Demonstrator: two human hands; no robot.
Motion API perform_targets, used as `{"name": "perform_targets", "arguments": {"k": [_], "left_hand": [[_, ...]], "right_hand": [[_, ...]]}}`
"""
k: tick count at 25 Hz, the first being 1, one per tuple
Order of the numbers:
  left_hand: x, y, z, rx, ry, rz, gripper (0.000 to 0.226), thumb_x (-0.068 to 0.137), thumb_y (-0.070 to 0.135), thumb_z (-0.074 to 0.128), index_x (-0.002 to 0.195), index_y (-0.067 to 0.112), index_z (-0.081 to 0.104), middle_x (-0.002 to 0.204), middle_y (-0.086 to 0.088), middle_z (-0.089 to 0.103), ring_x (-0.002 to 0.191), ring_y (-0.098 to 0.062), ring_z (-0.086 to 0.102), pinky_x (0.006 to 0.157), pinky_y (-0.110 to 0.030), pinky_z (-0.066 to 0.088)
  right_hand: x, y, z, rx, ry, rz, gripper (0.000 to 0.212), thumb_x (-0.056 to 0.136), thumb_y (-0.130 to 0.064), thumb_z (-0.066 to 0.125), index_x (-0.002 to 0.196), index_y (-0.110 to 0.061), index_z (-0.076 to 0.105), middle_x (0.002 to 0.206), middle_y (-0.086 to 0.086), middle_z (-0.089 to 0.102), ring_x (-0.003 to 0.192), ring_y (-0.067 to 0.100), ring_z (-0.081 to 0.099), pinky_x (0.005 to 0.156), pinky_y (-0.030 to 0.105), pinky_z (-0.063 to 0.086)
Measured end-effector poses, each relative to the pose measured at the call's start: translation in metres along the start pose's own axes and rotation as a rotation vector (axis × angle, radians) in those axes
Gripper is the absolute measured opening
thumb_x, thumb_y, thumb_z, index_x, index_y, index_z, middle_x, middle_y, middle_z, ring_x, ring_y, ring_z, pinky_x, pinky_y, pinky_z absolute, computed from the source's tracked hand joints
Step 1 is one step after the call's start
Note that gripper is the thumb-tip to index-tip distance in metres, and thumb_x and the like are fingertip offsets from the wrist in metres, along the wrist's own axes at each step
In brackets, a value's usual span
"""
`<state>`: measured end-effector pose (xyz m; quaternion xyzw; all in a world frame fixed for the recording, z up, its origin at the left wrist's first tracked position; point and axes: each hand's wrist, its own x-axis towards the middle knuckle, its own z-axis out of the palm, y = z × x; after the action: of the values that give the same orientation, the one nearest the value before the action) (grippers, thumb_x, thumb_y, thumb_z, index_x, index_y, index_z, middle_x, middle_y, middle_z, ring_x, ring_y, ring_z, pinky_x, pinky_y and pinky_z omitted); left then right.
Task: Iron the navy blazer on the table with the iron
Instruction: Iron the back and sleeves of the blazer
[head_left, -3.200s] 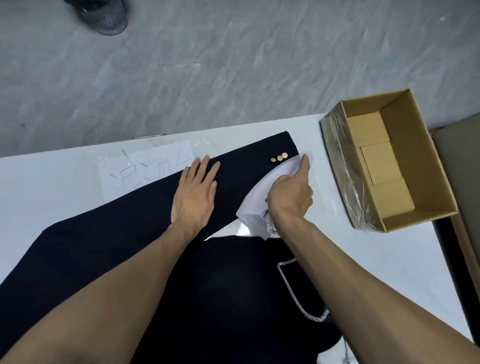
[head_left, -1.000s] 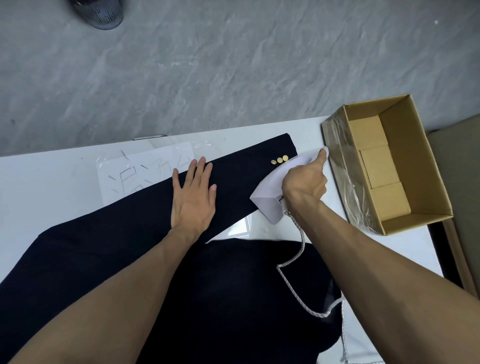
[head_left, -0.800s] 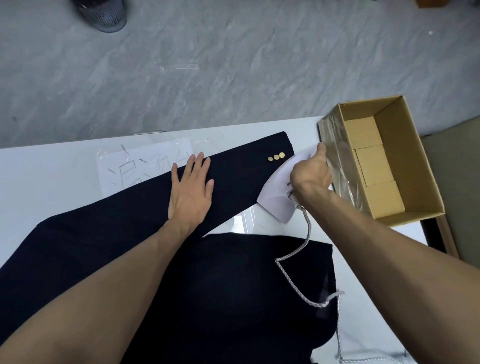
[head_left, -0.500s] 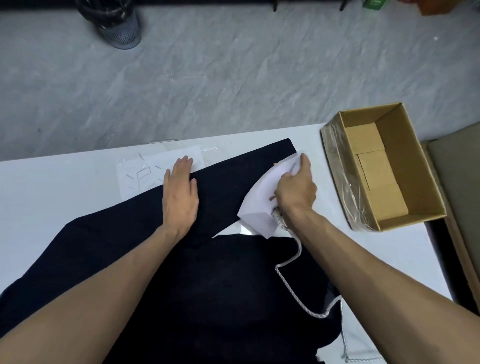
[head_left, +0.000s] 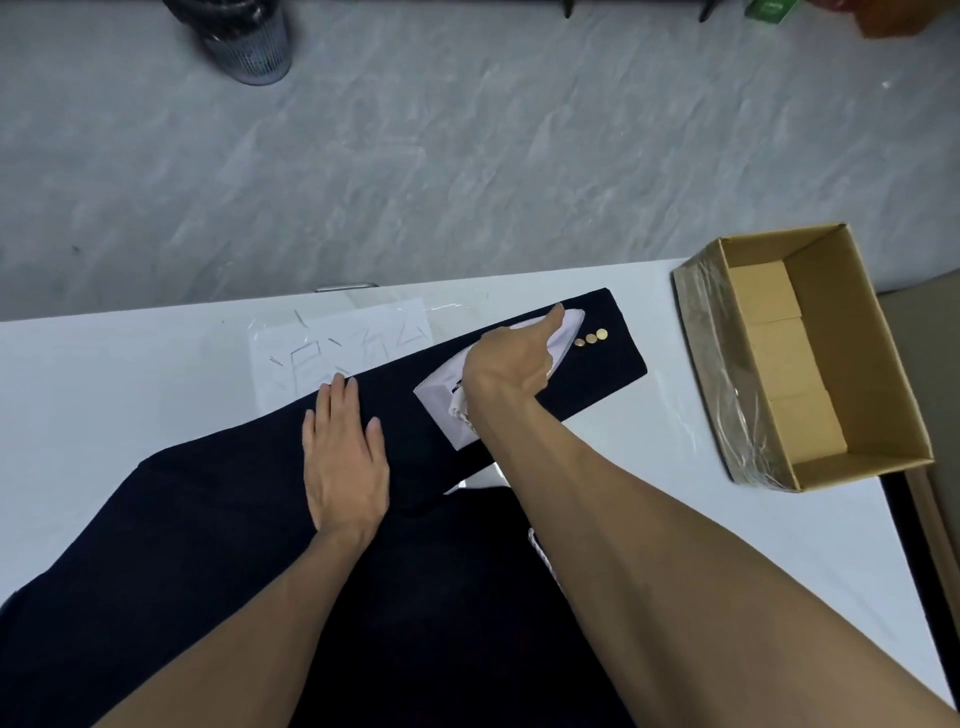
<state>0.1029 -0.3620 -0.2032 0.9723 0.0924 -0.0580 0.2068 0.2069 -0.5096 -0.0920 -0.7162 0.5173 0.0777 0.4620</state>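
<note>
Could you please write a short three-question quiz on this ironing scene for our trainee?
1. True or false: the white iron rests on the sleeve of the navy blazer.
2. Which hand holds the iron? A) left hand B) right hand
3. Fill in: the iron's tip points towards three small ____ buttons near the cuff.

Key
1. True; it sits on the sleeve, short of the cuff.
2. B; the left hand lies flat and open on the cloth beside it.
3. Gold; they lie between the iron and the open brown cardboard box on the white table.
</note>
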Motion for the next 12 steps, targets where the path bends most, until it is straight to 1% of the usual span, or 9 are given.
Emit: {"name": "perform_targets", "arguments": {"k": [4, 6, 8, 9, 10, 11, 12], "left_hand": [[0.001, -0.001, 0.002, 0.150, -0.026, 0.034, 0.055, 0.106, 0.037, 0.023, 0.157, 0.016, 0.018, 0.164, -0.006, 0.015, 0.152, -0.021, 0.012, 0.124, -0.042, 0.012], [0.004, 0.000, 0.003, 0.203, -0.040, 0.044, 0.056, 0.105, 0.042, 0.021, 0.157, 0.022, 0.014, 0.165, -0.007, 0.013, 0.152, -0.024, 0.011, 0.124, -0.043, 0.011], [0.004, 0.001, 0.004, 0.226, -0.051, 0.042, 0.057, 0.105, 0.046, 0.019, 0.157, 0.024, 0.012, 0.165, -0.008, 0.010, 0.152, -0.025, 0.009, 0.124, -0.044, 0.010], [0.004, 0.001, 0.004, 0.237, -0.053, 0.039, 0.058, 0.104, 0.047, 0.018, 0.157, 0.023, 0.011, 0.165, -0.007, 0.008, 0.152, -0.025, 0.008, 0.124, -0.044, 0.009], [0.004, 0.001, 0.004, 0.242, -0.055, 0.035, 0.059, 0.104, 0.049, 0.016, 0.157, 0.022, 0.009, 0.165, -0.007, 0.007, 0.153, -0.024, 0.007, 0.124, -0.044, 0.008], [0.004, 0.001, 0.004, 0.246, -0.052, 0.032, 0.060, 0.105, 0.050, 0.014, 0.157, 0.021, 0.008, 0.165, -0.006, 0.006, 0.153, -0.024, 0.006, 0.124, -0.044, 0.007], [0.004, 0.001, 0.005, 0.249, -0.050, 0.028, 0.060, 0.105, 0.050, 0.013, 0.157, 0.020, 0.006, 0.165, -0.006, 0.005, 0.153, -0.024, 0.005, 0.124, -0.043, 0.006]], "right_hand": [[0.012, -0.010, 0.003, 0.038, 0.072, 0.014, 0.066, 0.098, -0.011, 0.040, 0.153, -0.031, 0.012, 0.117, 0.016, 0.059, 0.083, 0.023, 0.045, 0.077, 0.030, 0.033], [0.021, -0.017, 0.006, 0.063, 0.108, 0.017, 0.063, 0.098, -0.011, 0.040, 0.153, -0.030, 0.014, 0.118, 0.016, 0.060, 0.082, 0.023, 0.044, 0.077, 0.030, 0.031], [0.030, -0.023, 0.008, 0.082, 0.144, 0.025, 0.061, 0.099, -0.014, 0.039, 0.152, -0.031, 0.015, 0.120, 0.015, 0.059, 0.083, 0.023, 0.043, 0.077, 0.032, 0.031], [0.035, -0.028, 0.006, 0.091, 0.146, 0.027, 0.060, 0.100, -0.018, 0.038, 0.153, -0.031, 0.014, 0.122, 0.014, 0.058, 0.085, 0.024, 0.044, 0.078, 0.032, 0.032], [0.043, -0.033, 0.003, 0.130, 0.139, 0.036, 0.057, 0.100, -0.027, 0.035, 0.153, -0.030, 0.013, 0.127, 0.012, 0.055, 0.091, 0.025, 0.047, 0.081, 0.034, 0.034], [0.047, -0.038, -0.001, 0.192, 0.087, 0.054, 0.057, 0.099, -0.042, 0.026, 0.153, -0.029, 0.011, 0.133, 0.010, 0.049, 0.103, 0.025, 0.048, 0.089, 0.036, 0.036], [0.051, -0.040, -0.004, 0.247, 0.023, 0.085, 0.065, 0.094, -0.055, 0.010, 0.154, -0.029, 0.009, 0.140, 0.006, 0.041, 0.117, 0.022, 0.044, 0.101, 0.039, 0.033]]}}
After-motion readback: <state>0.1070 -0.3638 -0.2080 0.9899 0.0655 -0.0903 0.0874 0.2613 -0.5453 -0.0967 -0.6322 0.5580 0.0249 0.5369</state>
